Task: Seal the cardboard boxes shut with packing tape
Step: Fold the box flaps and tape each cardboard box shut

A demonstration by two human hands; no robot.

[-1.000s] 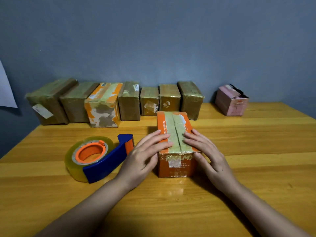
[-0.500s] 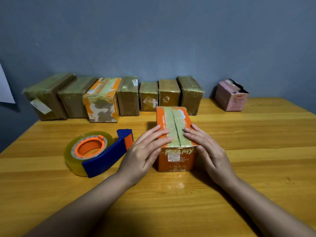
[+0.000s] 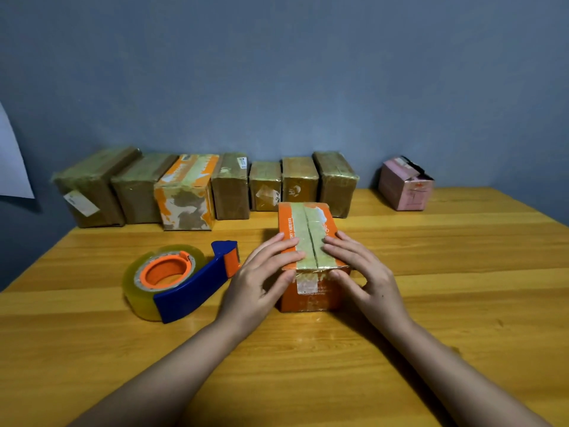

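Orange box (image 3: 311, 238) on table (image 3: 431, 272); left hand (image 3: 261, 275) and right hand (image 3: 363, 269) flat-fingered, pressing its flaps; tape dispenser (image 3: 178, 278) beside.

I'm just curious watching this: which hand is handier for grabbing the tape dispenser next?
Probably the left hand: the tape dispenser lies right beside it on the table, while the right hand sits on the far side of the orange box.

Tape dispenser (image 3: 181, 280) blocks left; row of boxes (image 3: 203, 189) behind.
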